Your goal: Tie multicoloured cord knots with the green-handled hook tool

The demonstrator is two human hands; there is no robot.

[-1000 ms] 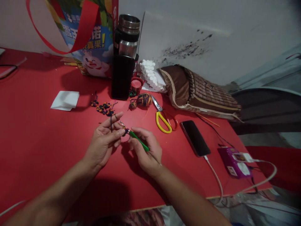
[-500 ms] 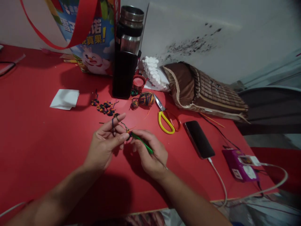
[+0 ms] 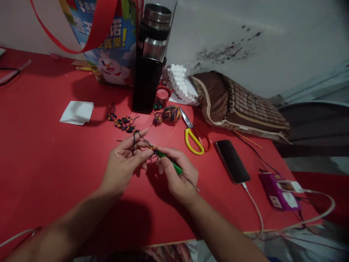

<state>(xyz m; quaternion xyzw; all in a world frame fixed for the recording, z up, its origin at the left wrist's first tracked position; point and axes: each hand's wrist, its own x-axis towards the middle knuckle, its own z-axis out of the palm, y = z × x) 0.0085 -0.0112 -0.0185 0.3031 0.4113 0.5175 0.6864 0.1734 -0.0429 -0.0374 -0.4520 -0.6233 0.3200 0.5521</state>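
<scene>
A red table (image 3: 40, 174) is carrying everything here. A printed bag (image 3: 117, 56) is standing near its far edge, left of centre. A brown cushion (image 3: 242, 105) is lying toward the far right corner. A steel flask (image 3: 156, 32) is standing beside the bag, near the far edge. Over the near half of the table, the left hand (image 3: 122, 163) is working with its index finger raised under a dark strand, its other fingers pinching. The right hand (image 3: 180, 174) is working just beside it, its fingers closing around a tool. Yellow-and-red scissors (image 3: 188, 123) are lying right of the table's middle. A phone (image 3: 231, 162) with a white cable is lying nearer the right edge. The green-handled hook (image 3: 177, 168) is slanting through the right hand's grip, its handle pointing toward the left hand's work. A multicoloured yarn ball (image 3: 172, 114) is resting by the scissors' tips. The small yarn piece (image 3: 154, 148) is sitting between the left thumb and fingers, partly hidden.
</scene>
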